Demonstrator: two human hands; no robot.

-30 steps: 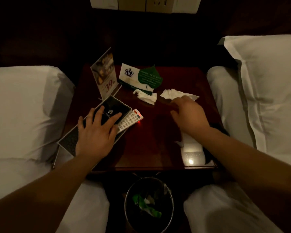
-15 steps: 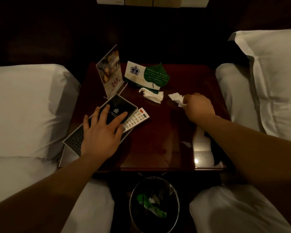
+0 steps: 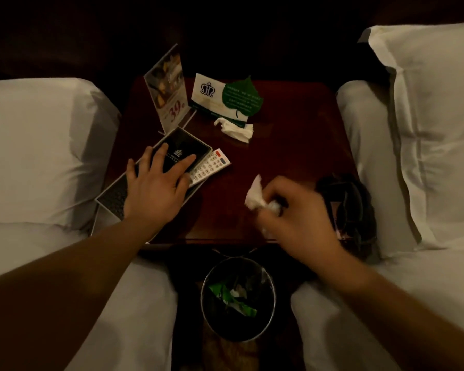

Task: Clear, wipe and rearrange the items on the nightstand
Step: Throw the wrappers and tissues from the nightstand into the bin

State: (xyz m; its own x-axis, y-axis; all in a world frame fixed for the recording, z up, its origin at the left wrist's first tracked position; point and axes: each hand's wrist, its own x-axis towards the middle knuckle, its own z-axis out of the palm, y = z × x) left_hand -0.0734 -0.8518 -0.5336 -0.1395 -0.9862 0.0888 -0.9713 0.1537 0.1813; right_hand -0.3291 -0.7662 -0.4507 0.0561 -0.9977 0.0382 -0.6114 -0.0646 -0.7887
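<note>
The dark red nightstand (image 3: 292,145) stands between two beds. My right hand (image 3: 298,218) grips a crumpled white tissue (image 3: 256,196) above the nightstand's front right part. A second crumpled tissue (image 3: 236,129) lies near the back, in front of a white card (image 3: 206,93) with a green leaf-shaped card (image 3: 241,99) on it. My left hand (image 3: 156,186) rests flat on a black booklet (image 3: 185,147) lying on a tray at the left edge. A white remote (image 3: 209,166) lies next to the booklet. An upright menu stand (image 3: 169,84) is at the back left.
A round waste bin (image 3: 237,295) with green and white scraps sits on the floor below the nightstand's front edge. White pillows (image 3: 38,145) and bedding flank both sides. A dark tangled object (image 3: 348,207) lies at the nightstand's right edge.
My right hand closed on the tissue at the back middle, lifted it, and drew it toward the front edge. My left hand stayed on the booklet.
</note>
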